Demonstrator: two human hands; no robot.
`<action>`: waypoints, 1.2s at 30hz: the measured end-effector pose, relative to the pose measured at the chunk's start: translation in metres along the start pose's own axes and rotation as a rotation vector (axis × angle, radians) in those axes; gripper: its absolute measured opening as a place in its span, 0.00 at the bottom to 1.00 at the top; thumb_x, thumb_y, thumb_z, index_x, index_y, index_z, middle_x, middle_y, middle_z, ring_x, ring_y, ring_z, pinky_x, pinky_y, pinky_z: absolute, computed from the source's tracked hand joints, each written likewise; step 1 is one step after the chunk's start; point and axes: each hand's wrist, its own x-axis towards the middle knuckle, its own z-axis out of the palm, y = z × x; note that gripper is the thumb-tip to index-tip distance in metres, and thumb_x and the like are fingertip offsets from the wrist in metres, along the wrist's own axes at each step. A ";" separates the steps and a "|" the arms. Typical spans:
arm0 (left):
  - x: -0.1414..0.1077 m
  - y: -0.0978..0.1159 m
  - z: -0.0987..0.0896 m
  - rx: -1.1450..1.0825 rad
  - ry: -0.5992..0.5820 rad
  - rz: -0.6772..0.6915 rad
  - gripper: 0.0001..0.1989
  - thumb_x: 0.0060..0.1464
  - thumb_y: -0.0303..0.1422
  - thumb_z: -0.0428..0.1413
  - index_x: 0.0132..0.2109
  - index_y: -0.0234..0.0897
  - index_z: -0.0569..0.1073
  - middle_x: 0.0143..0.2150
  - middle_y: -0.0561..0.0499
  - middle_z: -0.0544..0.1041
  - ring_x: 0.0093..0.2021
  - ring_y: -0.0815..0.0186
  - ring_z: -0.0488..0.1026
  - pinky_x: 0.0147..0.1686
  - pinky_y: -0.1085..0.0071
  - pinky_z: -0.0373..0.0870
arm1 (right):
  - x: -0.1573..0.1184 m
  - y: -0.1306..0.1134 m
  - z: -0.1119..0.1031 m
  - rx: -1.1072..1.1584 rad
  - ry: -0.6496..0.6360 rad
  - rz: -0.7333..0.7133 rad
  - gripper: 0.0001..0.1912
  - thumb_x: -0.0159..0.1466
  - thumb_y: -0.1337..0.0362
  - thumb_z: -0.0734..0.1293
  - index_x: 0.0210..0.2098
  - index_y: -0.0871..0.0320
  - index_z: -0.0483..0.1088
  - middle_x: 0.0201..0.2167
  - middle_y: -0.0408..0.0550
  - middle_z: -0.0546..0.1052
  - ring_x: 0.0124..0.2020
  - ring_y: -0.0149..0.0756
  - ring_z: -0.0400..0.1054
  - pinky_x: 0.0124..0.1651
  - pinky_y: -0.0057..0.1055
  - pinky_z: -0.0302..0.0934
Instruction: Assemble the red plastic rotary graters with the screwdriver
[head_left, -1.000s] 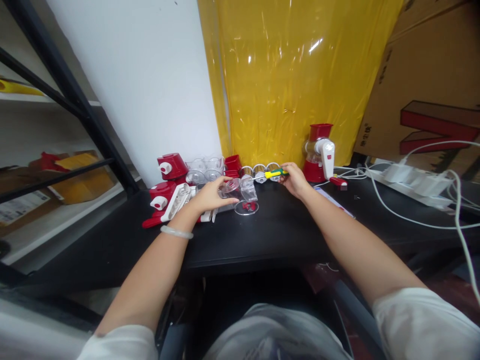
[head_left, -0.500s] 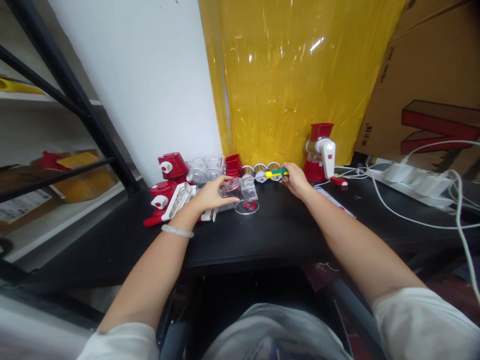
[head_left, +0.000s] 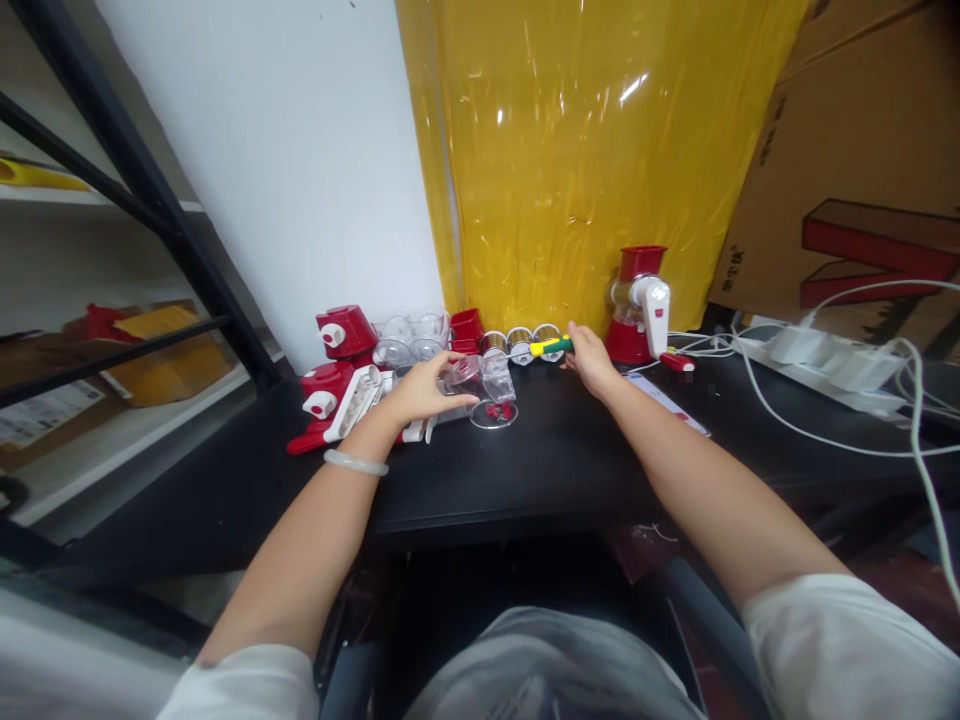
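Observation:
My left hand point(head_left: 429, 388) is wrapped round a clear plastic part point(head_left: 463, 372), which lies on its side above the black table. In my right hand point(head_left: 589, 360) is the end of a screwdriver point(head_left: 551, 346) with a yellow and green handle; its shaft points left toward the clear part. Just below that part, a clear round dish point(head_left: 493, 414) holds small red pieces. Metal drums point(head_left: 520, 343) stand in a row behind the screwdriver. Clear cups point(head_left: 412, 335) and a red hopper point(head_left: 466, 328) are beyond my left hand.
Red and white housings point(head_left: 345, 332) and white crank handles point(head_left: 360, 402) lie at the left. An assembled red and white grinder point(head_left: 634, 310) stands at the right, near a phone-like flat object point(head_left: 666, 402). White cables and a power strip point(head_left: 825, 372) lie farther right on the black table point(head_left: 517, 480).
The screwdriver handle has turned slightly and shifted a little to the left, and the fingers of my right hand have moved a little. My left hand holds its place.

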 end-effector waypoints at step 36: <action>-0.002 0.013 -0.007 -0.155 -0.032 -0.022 0.30 0.66 0.55 0.49 0.64 0.39 0.67 0.52 0.41 0.81 0.54 0.51 0.78 0.57 0.53 0.71 | 0.001 0.002 -0.002 -0.086 0.087 -0.126 0.24 0.57 0.40 0.72 0.30 0.52 0.61 0.17 0.34 0.59 0.17 0.28 0.55 0.22 0.28 0.59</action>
